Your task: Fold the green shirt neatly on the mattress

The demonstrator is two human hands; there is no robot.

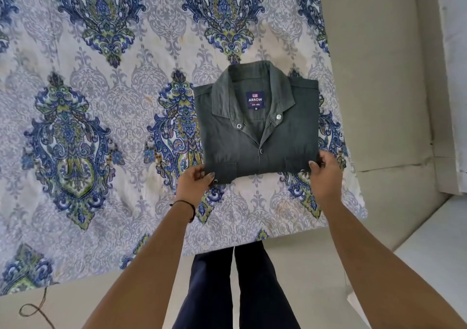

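Note:
The dark green shirt [257, 136] lies folded into a compact rectangle on the mattress [101, 126], collar up and away from me, with a blue label showing inside the neck. My left hand [195, 184] pinches the near left corner of the folded shirt. At the near right corner, my right hand [324, 174] grips the edge with thumb on top. Both chest pockets sit just above my fingers.
The mattress is covered by a white sheet with blue and green ornamental patterns. Its right edge [353, 177] and near edge [227, 245] border a beige floor [391, 101]. My dark trouser legs [235, 290] stand at the near edge. A loose thread [32, 308] lies on the floor at lower left.

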